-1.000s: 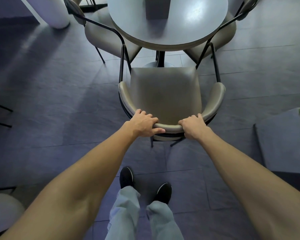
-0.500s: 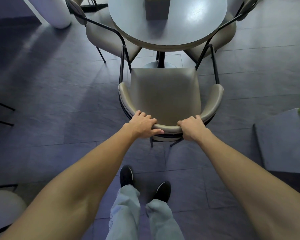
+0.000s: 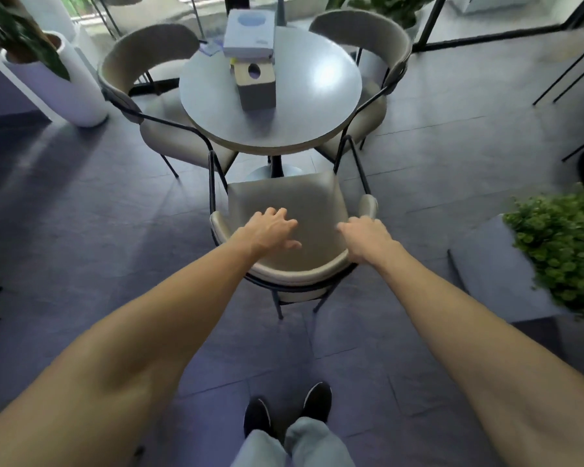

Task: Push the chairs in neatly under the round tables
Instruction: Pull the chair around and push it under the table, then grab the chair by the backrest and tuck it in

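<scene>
Both the left hand (image 3: 271, 230) and right hand (image 3: 365, 238) hover above the chair (image 3: 284, 193), fingers (image 3: 279, 214) loose, holding nothing.

left hand (image 3: 270, 230), right hand (image 3: 364, 239) hover over chair (image 3: 284, 197) seat, fingers (image 3: 280, 214) relaxed; seat front near round table (image 3: 317, 96) rim

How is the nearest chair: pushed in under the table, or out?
Out: the nearest chair shows its seat uncovered in front of the round table.

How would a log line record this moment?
left hand: open above chair | right hand: open above chair | chair: ungripped, facing round table
</scene>
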Demonstrator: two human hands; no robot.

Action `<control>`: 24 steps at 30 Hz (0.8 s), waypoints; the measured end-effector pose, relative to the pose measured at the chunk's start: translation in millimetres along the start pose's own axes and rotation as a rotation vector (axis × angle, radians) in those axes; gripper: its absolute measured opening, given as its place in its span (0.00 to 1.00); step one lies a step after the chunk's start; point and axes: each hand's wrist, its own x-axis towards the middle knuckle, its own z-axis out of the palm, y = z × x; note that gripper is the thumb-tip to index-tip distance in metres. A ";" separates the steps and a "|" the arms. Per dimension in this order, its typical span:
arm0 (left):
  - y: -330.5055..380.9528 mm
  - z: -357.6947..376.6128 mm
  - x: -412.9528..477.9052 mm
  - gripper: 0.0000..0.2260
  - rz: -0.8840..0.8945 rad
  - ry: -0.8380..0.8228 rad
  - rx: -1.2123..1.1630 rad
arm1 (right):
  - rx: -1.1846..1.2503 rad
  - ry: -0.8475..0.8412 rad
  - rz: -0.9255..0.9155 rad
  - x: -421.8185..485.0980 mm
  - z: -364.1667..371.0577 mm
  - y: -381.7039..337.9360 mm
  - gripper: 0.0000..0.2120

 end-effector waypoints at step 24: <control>125.1 -239.3 234.4 0.20 -0.275 0.252 -0.100 | -0.050 0.160 0.045 89.6 -172.5 330.8 0.25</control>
